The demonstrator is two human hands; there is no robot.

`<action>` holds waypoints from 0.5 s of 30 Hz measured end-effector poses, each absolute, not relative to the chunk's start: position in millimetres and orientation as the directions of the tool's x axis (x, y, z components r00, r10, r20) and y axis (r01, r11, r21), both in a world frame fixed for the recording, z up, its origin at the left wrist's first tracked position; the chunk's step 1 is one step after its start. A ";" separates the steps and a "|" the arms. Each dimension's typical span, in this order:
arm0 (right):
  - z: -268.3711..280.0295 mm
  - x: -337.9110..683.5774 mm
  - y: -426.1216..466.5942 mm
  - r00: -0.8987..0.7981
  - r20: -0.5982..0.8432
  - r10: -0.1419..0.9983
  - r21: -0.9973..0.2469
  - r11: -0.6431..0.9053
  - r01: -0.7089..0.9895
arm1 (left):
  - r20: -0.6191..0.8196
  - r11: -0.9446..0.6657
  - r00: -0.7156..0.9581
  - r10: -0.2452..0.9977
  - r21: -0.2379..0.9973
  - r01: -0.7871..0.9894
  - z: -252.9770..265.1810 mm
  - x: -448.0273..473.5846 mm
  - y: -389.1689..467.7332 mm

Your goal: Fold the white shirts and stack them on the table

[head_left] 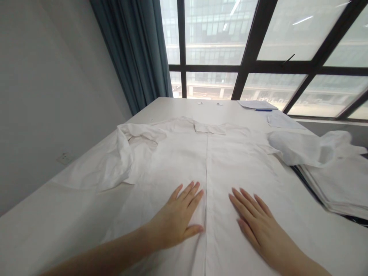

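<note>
A white shirt [178, 157] lies spread front side up, its collar at the far end and its front opening running down the middle. My left hand [178, 216] rests flat on the cloth just left of that opening, fingers stretched out. To the right of the opening, my right hand [255, 222] lies palm down on the shirt, also with fingers extended. Neither hand holds anything. The left sleeve is rumpled beside the body of the shirt, while the right sleeve reaches over a stack of folded white cloth [342, 188]. The shirt's lower end runs out of view.
The white table [175, 107] stands against a grey wall [57, 76] on the left. Papers [255, 104] and a blue pen [263, 110] lie at its far right corner. Behind are a dark-framed window [247, 69] and a blue curtain [138, 50]. A wall socket [65, 158] is at left.
</note>
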State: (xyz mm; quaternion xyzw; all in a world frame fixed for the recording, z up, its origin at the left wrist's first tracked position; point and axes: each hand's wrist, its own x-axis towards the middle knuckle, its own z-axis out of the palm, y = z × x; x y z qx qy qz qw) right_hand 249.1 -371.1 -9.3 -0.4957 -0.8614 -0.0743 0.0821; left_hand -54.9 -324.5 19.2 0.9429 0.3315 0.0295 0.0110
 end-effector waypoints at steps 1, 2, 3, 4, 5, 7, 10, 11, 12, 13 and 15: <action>-9.3 247.5 -371.3 -0.493 0.207 0.845 0.038 0.496 0.867 | 0.028 -0.774 0.774 0.632 0.052 0.631 20.2 -52.0 -325.0; -9.2 247.9 -370.5 -0.482 0.200 0.853 0.030 0.486 0.873 | 0.011 -0.767 0.768 0.641 0.061 0.639 21.0 -50.2 -324.9; -9.2 249.7 -369.1 -0.468 0.192 0.862 0.023 0.473 0.881 | 0.000 -0.761 0.763 0.647 0.069 0.645 21.7 -49.5 -324.7; -9.0 252.0 -367.7 -0.455 0.187 0.871 0.017 0.460 0.888 | -0.007 -0.758 0.761 0.649 0.077 0.647 22.3 -49.5 -324.6; -8.6 254.2 -366.7 -0.442 0.185 0.878 0.013 0.447 0.894 | -0.011 -0.758 0.761 0.648 0.087 0.646 23.0 -50.4 -325.1; -7.6 257.5 -366.6 -0.422 0.189 0.887 0.007 0.429 0.903 | -0.022 -0.770 0.776 0.630 0.112 0.628 24.7 -54.0 -327.5; -7.6 262.5 -371.4 -0.398 0.190 0.897 -0.001 0.406 0.914 | -0.046 -0.806 0.820 0.570 0.163 0.569 27.6 -63.1 -333.5; -8.5 265.5 -373.5 -0.384 0.190 0.903 -0.001 0.391 0.920 | -0.048 -0.815 0.832 0.552 0.178 0.551 28.3 -66.8 -335.4; -9.9 269.4 -375.6 -0.367 0.192 0.910 0.001 0.373 0.928 | -0.047 -0.822 0.841 0.538 0.189 0.537 28.9 -70.4 -337.1; -11.9 274.1 -377.5 -0.345 0.196 0.918 0.005 0.351 0.936 | -0.043 -0.827 0.847 0.530 0.195 0.527 29.1 -73.9 -338.6; -16.3 284.7 -380.3 -0.291 0.219 0.931 0.017 0.295 0.955 | -0.032 -0.836 0.856 0.516 0.200 0.511 29.5 -79.5 -341.2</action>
